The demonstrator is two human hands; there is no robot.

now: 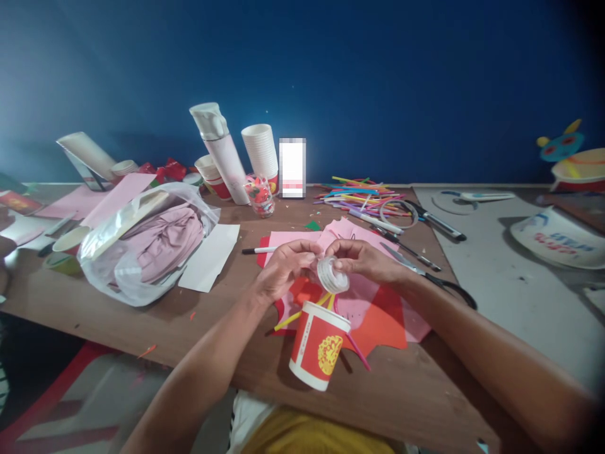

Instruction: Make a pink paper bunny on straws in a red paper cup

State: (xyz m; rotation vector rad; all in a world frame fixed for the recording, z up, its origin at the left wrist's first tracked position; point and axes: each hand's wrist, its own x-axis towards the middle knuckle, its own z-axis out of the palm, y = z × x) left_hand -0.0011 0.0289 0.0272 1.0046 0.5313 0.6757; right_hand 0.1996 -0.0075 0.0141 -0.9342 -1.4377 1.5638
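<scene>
Thumb and fingers of my right hand (362,260) are closed on a roll of clear tape (333,276), held over the papers. Close by the roll's upper left edge, my left hand (290,265) has its fingers pinched together; what lies between the fingertips is too small to make out. Below the roll is a red and white paper cup (317,350) with a yellow emblem, slightly tilted. Yellow sticks (289,321) and a pink stick (360,353) show around the cup. Pink paper (363,302) and orange-red paper (385,321) lie under my hands.
Scissors (454,291), a cutter knife (439,221) and a pile of coloured sticks (362,198) lie to the right. A plastic bag with pink cloth (165,243) lies left. A white flask (224,157), stacked cups (259,151) and a phone (292,167) stand at the back.
</scene>
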